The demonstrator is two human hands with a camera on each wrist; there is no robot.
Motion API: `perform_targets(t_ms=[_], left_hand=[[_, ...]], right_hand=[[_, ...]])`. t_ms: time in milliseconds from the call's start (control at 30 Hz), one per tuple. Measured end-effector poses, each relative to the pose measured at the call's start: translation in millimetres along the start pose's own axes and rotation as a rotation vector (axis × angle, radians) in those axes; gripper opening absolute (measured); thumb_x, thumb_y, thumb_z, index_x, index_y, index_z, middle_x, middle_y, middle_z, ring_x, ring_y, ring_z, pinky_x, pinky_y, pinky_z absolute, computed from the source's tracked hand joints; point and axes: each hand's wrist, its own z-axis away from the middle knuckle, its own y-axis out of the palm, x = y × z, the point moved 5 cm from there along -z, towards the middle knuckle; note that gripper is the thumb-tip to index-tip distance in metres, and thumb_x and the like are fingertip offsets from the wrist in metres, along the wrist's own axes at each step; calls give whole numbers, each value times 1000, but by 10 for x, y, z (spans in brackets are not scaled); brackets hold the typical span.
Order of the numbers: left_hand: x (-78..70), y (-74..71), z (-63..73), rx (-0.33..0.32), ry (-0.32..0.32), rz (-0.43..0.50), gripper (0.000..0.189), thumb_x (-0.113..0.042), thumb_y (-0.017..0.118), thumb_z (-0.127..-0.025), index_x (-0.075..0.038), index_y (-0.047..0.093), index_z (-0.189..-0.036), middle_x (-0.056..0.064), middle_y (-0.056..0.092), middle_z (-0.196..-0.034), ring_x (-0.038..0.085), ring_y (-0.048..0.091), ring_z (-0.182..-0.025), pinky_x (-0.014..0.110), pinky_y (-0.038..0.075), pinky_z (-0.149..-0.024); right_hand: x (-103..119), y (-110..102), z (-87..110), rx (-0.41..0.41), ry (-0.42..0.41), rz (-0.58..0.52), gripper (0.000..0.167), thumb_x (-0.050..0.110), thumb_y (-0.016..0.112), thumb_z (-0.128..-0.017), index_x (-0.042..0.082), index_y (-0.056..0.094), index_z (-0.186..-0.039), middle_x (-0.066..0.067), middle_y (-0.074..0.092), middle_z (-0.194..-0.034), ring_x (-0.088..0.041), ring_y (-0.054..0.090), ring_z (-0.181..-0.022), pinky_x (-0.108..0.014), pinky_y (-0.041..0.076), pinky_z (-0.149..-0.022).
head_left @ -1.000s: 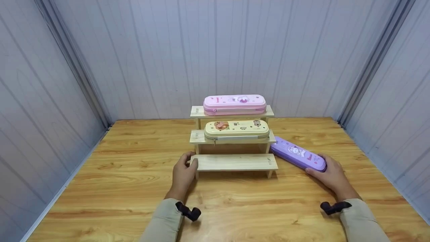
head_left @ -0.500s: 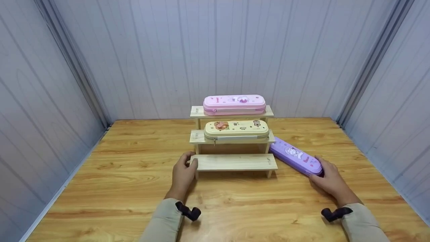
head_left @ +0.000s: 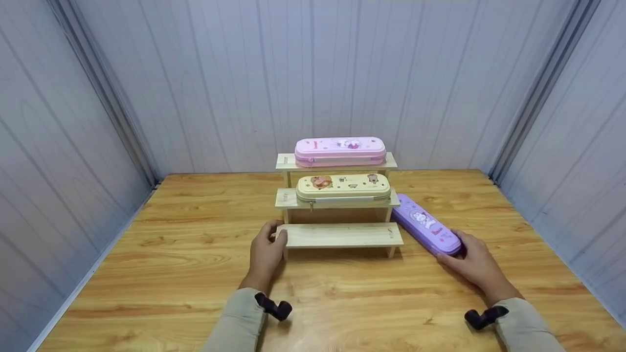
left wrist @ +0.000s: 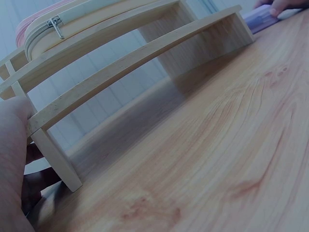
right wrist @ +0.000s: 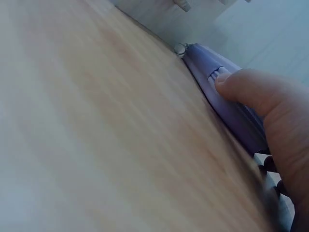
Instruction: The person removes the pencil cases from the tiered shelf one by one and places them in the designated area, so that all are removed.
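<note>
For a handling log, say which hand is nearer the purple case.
Right: the right hand grips one end of the purple case; the left hand is left of it, holding the lowest shelf.

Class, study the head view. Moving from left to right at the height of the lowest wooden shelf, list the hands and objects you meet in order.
Left hand → lowest wooden shelf → purple pencil case → right hand.

Head view high, fwd & dwn; wrist views low, close, sharing purple case (head_left: 426, 226).
</note>
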Motion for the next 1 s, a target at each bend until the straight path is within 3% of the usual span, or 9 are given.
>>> perform_targets(t_ms=[267,633,733,867,1000], left_hand=[[-19,-7,3,3,-9,-3,27,-20,63,-95,-13,69,-121,11,65,-130,28,61,-113,45,48,-96],[17,-1,-4,-13,-9,-12,27,-21,64,-94,-14,70,-119,10,67,-124,27,63,-102,42,50,-90],[25,0,1,-7,-16,-3,27,-21,63,-94,-13,69,-120,11,66,-125,28,63,-104,44,50,-91],[15,6,4,-1,-20,4,27,-20,63,-95,-12,69,-120,12,66,-127,28,62,-108,44,49,-94],[-1,6,0,-11,-12,3,27,-19,64,-95,-12,70,-119,11,67,-125,27,63,-105,43,49,-92]], right_hand=[[118,61,-1,-35,12,-18,90,51,84,-79,-7,48,-138,-29,56,-130,-42,53,-120,-58,38,-102],[288,207,17,-56,80,-1,94,60,85,-72,-7,48,-127,-26,59,-119,-37,56,-109,-54,43,-95],[302,221,17,-53,66,-2,99,58,86,-72,-7,44,-134,-27,58,-123,-40,55,-114,-56,40,-99],[305,242,19,-4,4,-19,104,50,84,-78,-5,32,-151,-31,48,-140,-47,43,-129,-63,31,-108],[316,274,35,62,-62,-15,99,38,79,-84,0,25,-157,-34,35,-152,-51,32,-136,-67,25,-110]])
